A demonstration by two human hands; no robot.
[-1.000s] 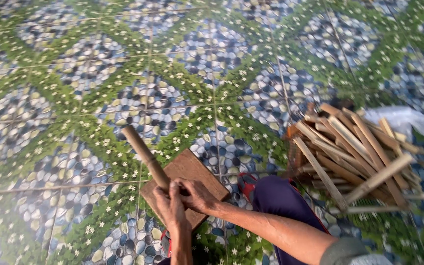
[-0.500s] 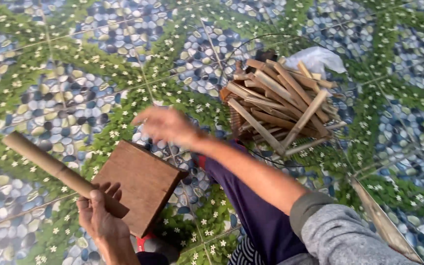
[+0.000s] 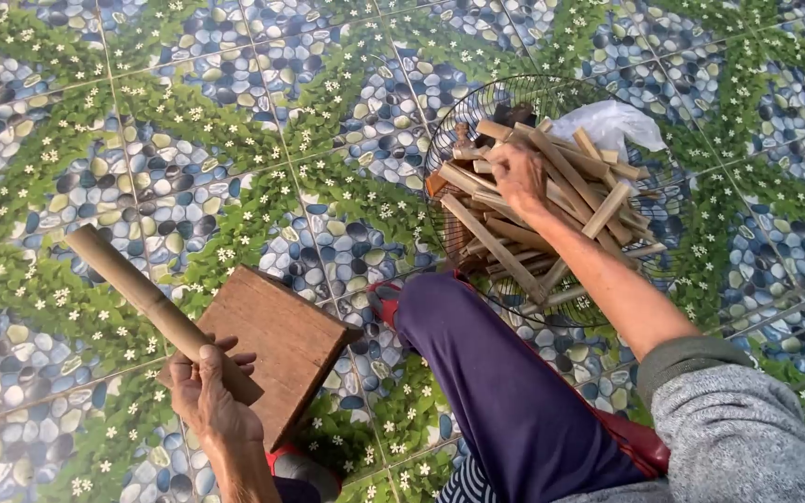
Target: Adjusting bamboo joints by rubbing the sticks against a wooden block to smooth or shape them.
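Two hands busy | left hand [image 3: 205, 399] grips bamboo stick [image 3: 146, 300] over wooden block [image 3: 281, 346] | right hand [image 3: 517, 175] closing on bamboo strips [image 3: 566, 210] piled in wire basket [image 3: 458, 121], floor

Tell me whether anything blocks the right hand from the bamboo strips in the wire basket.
Nothing visible does. The right hand already rests on top of the bamboo strips piled in the wire basket, with no object between them.

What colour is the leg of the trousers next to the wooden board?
Dark purple-blue trouser leg, seen in the head view, the only one.
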